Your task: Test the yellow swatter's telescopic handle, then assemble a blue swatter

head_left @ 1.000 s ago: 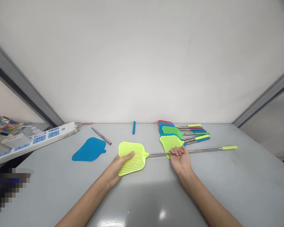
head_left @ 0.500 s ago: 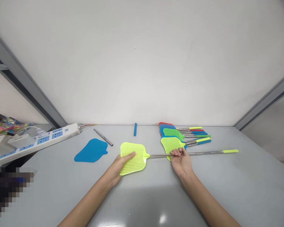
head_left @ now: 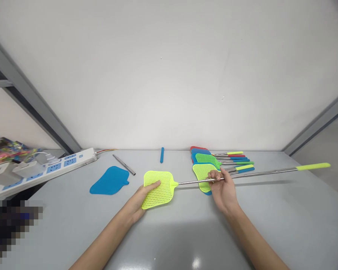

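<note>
I log: yellow swatter (head_left: 183, 183) — left hand (head_left: 138, 202) gripping mesh head (head_left: 162, 193), right hand (head_left: 224, 192) round metal shaft (head_left: 256, 174); blue paddle (head_left: 110, 181) on desk (head_left: 284, 213).

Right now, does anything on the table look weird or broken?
Nothing looks broken. Oddly, at left a blue swatter head lies apart from a silver rod and short blue stick, while the held yellow swatter has head and rod joined.

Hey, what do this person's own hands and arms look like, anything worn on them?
The left hand and right hand are bare: no gloves, and no rings that I can see. Both forearms, as far as they show, have no sleeve, watch or bracelet.
</note>
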The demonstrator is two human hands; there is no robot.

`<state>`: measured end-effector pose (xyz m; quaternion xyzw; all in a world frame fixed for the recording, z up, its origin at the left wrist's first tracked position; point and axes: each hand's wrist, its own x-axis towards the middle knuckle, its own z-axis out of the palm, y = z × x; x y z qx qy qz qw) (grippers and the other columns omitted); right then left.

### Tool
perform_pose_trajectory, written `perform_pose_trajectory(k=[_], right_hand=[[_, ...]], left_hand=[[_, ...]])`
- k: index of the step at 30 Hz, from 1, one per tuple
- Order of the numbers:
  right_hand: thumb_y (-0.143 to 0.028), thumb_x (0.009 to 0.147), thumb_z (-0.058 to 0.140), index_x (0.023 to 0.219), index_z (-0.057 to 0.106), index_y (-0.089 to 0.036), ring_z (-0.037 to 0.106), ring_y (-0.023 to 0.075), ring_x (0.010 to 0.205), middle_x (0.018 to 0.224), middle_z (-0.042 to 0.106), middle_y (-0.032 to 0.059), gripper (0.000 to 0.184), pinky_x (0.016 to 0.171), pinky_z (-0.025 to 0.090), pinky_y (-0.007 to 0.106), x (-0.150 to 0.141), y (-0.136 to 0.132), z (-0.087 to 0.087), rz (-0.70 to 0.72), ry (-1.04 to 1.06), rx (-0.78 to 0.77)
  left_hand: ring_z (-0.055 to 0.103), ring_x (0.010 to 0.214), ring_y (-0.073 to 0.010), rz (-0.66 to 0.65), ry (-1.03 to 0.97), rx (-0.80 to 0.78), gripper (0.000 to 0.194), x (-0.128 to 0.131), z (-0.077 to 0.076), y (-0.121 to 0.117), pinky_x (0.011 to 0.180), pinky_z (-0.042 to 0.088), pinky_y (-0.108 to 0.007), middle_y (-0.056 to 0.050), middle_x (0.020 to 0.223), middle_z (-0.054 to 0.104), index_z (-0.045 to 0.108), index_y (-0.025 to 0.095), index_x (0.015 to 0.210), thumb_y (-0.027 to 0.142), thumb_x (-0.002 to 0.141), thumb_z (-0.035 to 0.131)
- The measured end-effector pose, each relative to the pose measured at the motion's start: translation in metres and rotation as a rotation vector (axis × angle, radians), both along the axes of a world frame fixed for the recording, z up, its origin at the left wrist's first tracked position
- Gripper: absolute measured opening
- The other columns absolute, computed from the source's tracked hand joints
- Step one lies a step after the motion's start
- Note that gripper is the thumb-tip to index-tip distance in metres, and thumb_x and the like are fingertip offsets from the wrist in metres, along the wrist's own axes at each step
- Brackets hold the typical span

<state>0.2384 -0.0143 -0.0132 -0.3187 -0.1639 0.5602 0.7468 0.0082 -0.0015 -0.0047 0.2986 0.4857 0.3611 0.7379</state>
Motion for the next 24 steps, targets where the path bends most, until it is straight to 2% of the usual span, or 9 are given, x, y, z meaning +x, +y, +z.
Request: perform_pose_trajectory(k=[4, 11, 24], right_hand=[[-0.035, 0.074, 0.043, 0.046, 0.041, -0.016, 0.039, 0.0083, 0.05, 0.053, 0.037, -0.0024, 0.033, 0.046, 0.034, 0.021, -0.003, -0.003, 0.001, -0.058, -0.125, -0.046], [-0.028, 0.072, 0.042, 0.047, 0.036, -0.016, 0.024, 0.0048, 0.037, 0.047, 0.031, -0.0062, 0.028, 0.037, 0.027, 0.019, -0.009, -0.004, -0.011, -0.111, 0.024, -0.242], [-0.027, 0.069, 0.043, 0.048, 0.034, -0.017, 0.024, 0.0049, 0.037, 0.048, 0.029, -0.0064, 0.025, 0.038, 0.025, 0.02, -0.009, -0.003, -0.017, -0.109, 0.061, -0.262]], left_hand=[[0.06, 0.077, -0.0181, 0.001, -0.023, -0.034, 0.035, -0.001, 0.0, 0.001, 0.067, 0.049, -0.025, -0.01, 0.094, 0.061, 0.057, 0.013, 0.092, 0.03, 0.062, 0.062], [0.06, 0.078, -0.0185, -0.011, -0.013, -0.029, 0.036, -0.003, -0.003, 0.001, 0.068, 0.049, -0.025, -0.011, 0.096, 0.061, 0.057, 0.012, 0.093, 0.032, 0.063, 0.062], [0.057, 0.087, -0.0236, 0.045, -0.073, -0.068, 0.039, -0.004, -0.01, 0.004, 0.075, 0.047, -0.032, -0.013, 0.101, 0.058, 0.056, 0.011, 0.095, 0.032, 0.063, 0.061]])
